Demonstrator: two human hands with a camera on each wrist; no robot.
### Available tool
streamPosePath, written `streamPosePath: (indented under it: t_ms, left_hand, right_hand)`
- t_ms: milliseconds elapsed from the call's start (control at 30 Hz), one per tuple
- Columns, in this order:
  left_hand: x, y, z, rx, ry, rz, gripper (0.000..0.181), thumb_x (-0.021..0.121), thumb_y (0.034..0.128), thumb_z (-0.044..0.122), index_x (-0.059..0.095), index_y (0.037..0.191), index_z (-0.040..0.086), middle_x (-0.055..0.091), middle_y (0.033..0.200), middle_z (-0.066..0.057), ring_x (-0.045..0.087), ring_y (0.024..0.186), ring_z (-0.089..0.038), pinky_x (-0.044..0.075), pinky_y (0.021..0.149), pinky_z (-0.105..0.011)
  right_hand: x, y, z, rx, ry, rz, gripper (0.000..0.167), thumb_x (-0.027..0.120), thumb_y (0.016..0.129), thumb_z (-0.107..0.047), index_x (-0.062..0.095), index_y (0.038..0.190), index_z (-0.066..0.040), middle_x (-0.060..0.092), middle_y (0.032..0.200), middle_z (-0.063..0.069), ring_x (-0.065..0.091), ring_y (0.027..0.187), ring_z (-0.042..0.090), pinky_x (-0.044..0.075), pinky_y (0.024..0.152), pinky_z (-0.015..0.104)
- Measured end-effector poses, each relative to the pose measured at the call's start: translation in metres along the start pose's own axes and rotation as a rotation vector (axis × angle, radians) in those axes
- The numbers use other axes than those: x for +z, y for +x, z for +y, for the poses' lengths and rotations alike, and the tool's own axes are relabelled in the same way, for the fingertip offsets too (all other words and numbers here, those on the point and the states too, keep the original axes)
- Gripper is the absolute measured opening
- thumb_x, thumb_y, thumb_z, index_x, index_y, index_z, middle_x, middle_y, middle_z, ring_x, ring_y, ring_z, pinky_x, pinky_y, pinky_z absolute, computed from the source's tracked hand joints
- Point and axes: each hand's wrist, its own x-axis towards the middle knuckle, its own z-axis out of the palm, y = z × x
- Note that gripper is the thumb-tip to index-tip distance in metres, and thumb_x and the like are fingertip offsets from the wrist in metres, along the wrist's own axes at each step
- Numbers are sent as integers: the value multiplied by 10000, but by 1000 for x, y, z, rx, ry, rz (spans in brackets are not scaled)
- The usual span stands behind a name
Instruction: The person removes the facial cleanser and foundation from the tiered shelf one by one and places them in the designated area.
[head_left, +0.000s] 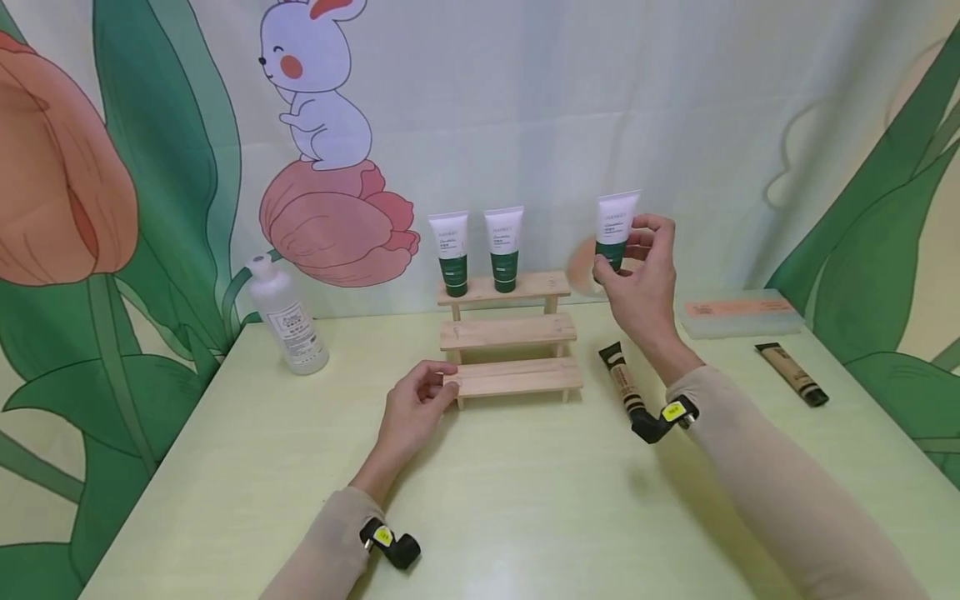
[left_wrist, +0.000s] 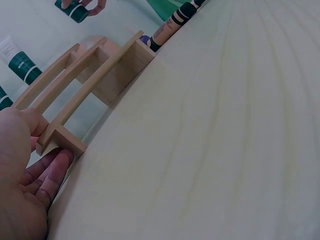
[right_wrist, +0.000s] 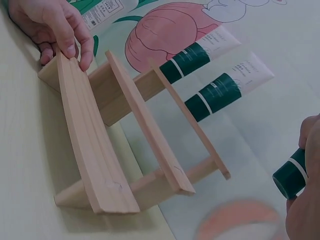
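Note:
A three-tier wooden display rack [head_left: 510, 331] stands near the back edge of the table. My left hand [head_left: 412, 407] grips the left end of its lowest step; in the left wrist view the fingers [left_wrist: 52, 175] reach under that end. Two white-and-green squeeze tubes, a left one [head_left: 452, 254] and a right one [head_left: 505, 248], stand cap down on the top step. To the right of the rack, my right hand [head_left: 647, 283] holds a third white-and-green squeeze tube [head_left: 616, 218] in the air, cap down, between thumb and fingers. The right wrist view shows only its green cap end [right_wrist: 290, 177].
At the back left stands a white bottle [head_left: 291, 325]. A brown tube with black ends [head_left: 621, 375] lies right of the rack, partly behind the right wrist camera. Another brown tube [head_left: 792, 372] and a pale flat box [head_left: 741, 315] lie farther right. A printed curtain [head_left: 480, 108] hangs behind.

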Motion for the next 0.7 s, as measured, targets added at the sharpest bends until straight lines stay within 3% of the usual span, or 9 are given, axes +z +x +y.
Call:
streamPosePath:
  t_ms: [367,700]
  left_hand:
    - [-1,0,1,9,-4,-9,188,764,1069,165,776,1254,189,745,1068,-70,679,890,-218,572,762,-240]
    - [0,1,0,-1,-26,-14,204,768,1065,147,774,1269,167,751,1091,-93,686,903,-212,595,772,-233]
  right_hand:
    - [-51,-4,16,33,-84,64,668,768,1024,-140,375,1561,-201,532,1383,18,577,1207,136,545,943,265]
    - [-91,-2,26,53,-136,136,685,787,1023,-186,394,1576,-278,507,1330,-111,563,1202,103,541,951,260]
